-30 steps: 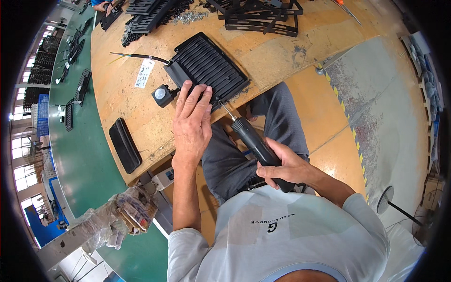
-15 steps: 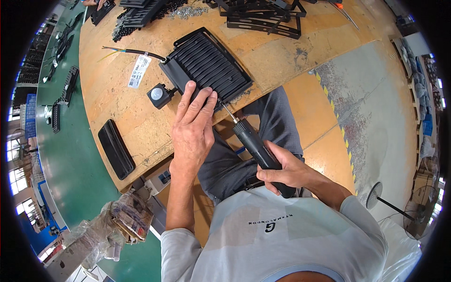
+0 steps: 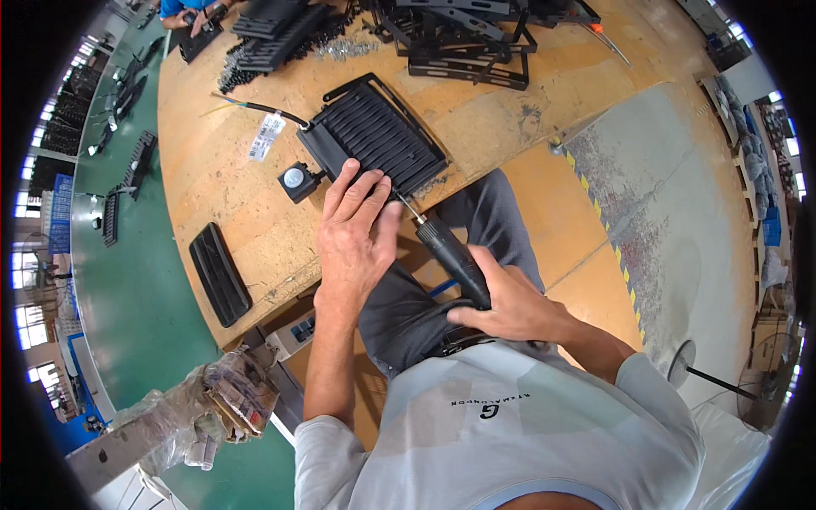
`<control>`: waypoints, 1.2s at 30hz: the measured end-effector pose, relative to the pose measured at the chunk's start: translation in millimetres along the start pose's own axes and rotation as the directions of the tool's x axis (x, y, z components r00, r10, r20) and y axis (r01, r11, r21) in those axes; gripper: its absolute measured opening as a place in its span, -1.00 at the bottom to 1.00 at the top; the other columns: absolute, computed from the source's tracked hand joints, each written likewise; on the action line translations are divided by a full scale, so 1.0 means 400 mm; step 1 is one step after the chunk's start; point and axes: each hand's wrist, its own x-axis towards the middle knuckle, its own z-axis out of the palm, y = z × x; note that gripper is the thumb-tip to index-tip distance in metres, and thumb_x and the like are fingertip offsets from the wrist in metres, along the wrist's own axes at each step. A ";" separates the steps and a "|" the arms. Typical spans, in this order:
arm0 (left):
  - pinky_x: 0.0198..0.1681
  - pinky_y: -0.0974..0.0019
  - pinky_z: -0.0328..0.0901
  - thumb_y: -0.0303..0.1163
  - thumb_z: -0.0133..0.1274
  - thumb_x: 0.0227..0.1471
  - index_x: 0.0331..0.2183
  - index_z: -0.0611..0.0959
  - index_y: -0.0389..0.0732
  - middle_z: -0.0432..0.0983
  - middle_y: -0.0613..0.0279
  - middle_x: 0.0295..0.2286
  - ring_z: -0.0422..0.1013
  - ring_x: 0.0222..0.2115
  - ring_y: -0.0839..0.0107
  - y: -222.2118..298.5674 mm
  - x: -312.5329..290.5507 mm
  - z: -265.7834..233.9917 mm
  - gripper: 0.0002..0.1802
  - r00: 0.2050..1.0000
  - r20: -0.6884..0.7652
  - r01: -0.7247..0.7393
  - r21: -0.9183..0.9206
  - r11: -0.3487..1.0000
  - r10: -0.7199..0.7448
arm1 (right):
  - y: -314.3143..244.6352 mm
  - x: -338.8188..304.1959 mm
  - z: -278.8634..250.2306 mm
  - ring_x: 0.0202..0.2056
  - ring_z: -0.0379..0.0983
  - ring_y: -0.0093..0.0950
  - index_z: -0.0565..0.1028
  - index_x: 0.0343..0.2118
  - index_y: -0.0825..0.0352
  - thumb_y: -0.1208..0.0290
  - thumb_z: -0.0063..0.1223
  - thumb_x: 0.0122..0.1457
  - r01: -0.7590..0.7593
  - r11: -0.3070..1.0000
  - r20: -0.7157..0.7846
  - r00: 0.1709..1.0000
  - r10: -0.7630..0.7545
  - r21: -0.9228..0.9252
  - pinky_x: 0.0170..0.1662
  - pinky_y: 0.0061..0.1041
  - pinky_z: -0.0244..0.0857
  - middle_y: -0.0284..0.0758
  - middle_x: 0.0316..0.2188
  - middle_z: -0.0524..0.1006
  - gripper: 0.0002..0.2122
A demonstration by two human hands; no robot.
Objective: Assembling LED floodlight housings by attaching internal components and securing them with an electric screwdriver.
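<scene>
A black finned floodlight (image 3: 374, 127) lies fins up at the table's near edge, with a bracket along its far side. Wired to its left end is a cable (image 3: 280, 110) with bare coloured wires and a white tag (image 3: 266, 138). A small motion sensor (image 3: 297, 180) with a white dome sticks out beside it. My left hand (image 3: 353, 242) grips the floodlight's near side, fingers on top, thumb lower at the edge. My right hand (image 3: 518, 302) is wrapped round a black electric screwdriver (image 3: 450, 255); its bit meets the near edge by my left fingers, the exact contact hidden.
A black rectangular part (image 3: 219, 274) lies at the table's left edge. Black brackets (image 3: 467, 51), finned housings (image 3: 276, 38) and loose screws (image 3: 344, 47) are piled at the back, with an orange-handled screwdriver (image 3: 608, 42). A co-worker's hands (image 3: 200, 19) are at the far left.
The whole view has shifted, so the table sits slightly lower. My right hand and the electric screwdriver have moved a little left and up; the handle's rear end no longer shows.
</scene>
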 end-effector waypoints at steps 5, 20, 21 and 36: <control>0.04 0.10 0.33 -0.51 0.23 -0.02 -0.18 0.71 -0.22 0.57 0.14 -0.22 0.41 -0.02 0.05 0.025 0.010 0.010 -0.72 0.997 -0.074 0.001 0.138 0.990 0.009 | 0.000 -0.055 -0.035 -0.20 0.52 0.10 0.14 0.25 0.39 0.25 0.33 0.06 0.017 0.873 -0.195 0.973 -0.127 -0.488 -0.14 -0.08 0.37 0.11 -0.11 0.53 -0.23; 0.28 -0.21 0.02 0.18 0.24 -0.04 0.20 0.44 -0.18 0.29 -0.22 0.18 0.14 0.22 -0.25 -0.087 0.045 -0.217 -0.09 0.935 -0.072 0.346 0.401 0.848 -0.348 | 0.220 -0.105 -0.032 -0.68 0.38 -0.63 0.23 0.20 0.38 0.32 0.34 0.10 -0.038 0.928 -0.062 0.996 0.066 0.370 -0.61 -0.59 0.24 -0.42 -0.64 0.41 -0.33; 0.28 -0.31 -0.04 0.42 0.21 -0.22 0.27 0.32 -0.15 0.14 -0.28 0.25 0.03 0.27 -0.29 -0.094 0.074 -0.188 0.19 0.921 0.002 0.338 0.493 0.801 -0.390 | 0.215 -0.097 -0.039 -0.68 0.38 -0.63 0.22 0.20 0.39 0.33 0.34 0.10 -0.038 0.927 -0.038 0.998 0.056 0.372 -0.61 -0.58 0.24 -0.42 -0.64 0.41 -0.34; 0.33 -0.52 -0.29 -0.71 0.03 -0.25 0.15 0.53 0.33 0.06 0.38 0.34 -0.19 0.39 -0.04 -0.034 0.176 -0.156 -0.08 0.695 0.715 -0.277 0.356 0.892 -0.070 | 0.246 -0.079 -0.092 -0.52 0.47 -0.55 0.16 0.26 0.31 0.42 0.34 0.07 -0.232 0.719 0.285 0.957 0.049 0.655 -0.46 -0.52 0.37 -0.34 -0.41 0.45 -0.27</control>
